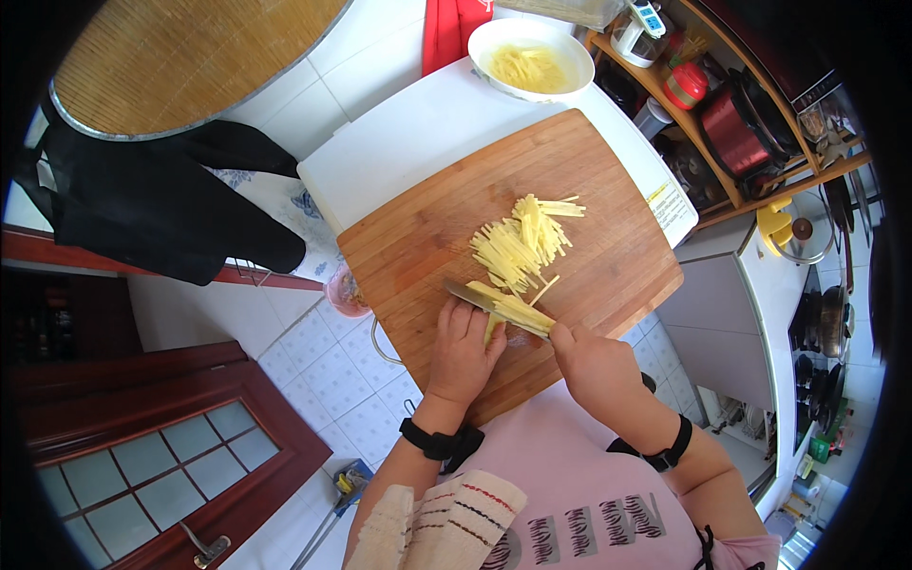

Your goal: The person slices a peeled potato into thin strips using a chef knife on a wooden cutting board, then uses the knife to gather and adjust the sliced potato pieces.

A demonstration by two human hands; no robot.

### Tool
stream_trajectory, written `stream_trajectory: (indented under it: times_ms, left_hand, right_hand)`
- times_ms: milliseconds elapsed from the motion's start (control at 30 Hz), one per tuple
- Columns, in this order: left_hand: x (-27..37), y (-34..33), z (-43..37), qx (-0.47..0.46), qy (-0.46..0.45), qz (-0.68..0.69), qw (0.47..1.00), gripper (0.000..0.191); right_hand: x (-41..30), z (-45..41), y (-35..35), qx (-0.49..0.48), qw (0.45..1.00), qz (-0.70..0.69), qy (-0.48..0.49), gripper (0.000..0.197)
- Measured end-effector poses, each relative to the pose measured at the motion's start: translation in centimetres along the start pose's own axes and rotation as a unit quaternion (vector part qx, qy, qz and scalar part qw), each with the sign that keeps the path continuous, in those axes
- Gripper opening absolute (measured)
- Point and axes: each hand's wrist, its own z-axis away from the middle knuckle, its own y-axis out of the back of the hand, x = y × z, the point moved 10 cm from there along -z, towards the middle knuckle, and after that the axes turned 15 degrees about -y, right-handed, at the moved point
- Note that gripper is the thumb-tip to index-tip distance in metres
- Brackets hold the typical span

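Observation:
My right hand grips the handle of a kitchen knife, whose blade slants to the upper left over a wooden cutting board. Pale yellow strips, likely potato, cling along the blade. Beside the knife, my left hand presses with bent fingers on a piece of the yellow vegetable, mostly hidden under the fingers and blade. Just beyond the knife lies a pile of cut strips on the board. One loose strip rests apart, near the blade.
A white bowl with more yellow strips in liquid stands at the far end of the white table. Wooden shelves hold a red cooker at right. A pink bin and a dark red door are at left.

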Motion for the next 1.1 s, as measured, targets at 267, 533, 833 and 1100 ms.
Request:
stream_trajectory:
  times_ms: [267, 533, 833, 1100]
  left_hand:
    - [-0.5, -0.4, 0.4, -0.005, 0.007, 0.000, 1.000, 0.038]
    - [-0.2, -0.2, 0.3, 0.029, -0.005, 0.013, 0.999, 0.035]
    - [-0.4, -0.1, 0.6, 0.026, 0.005, 0.007, 1.000, 0.035]
    - [-0.4, -0.5, 0.6, 0.010, 0.008, 0.004, 1.000, 0.038]
  right_hand:
    - [-0.4, -1.2, -1.3, -0.028, 1.000, -0.010, -0.006, 0.014]
    - [-0.9, -6.0, -4.5, -0.015, 0.997, -0.073, 0.015, 0.007]
    - [-0.8, -2.0, -0.1, -0.028, 0.994, -0.098, 0.029, 0.008]
    - [-1.3, -3.3, -2.6, -0.013, 0.999, -0.038, 0.018, 0.012]
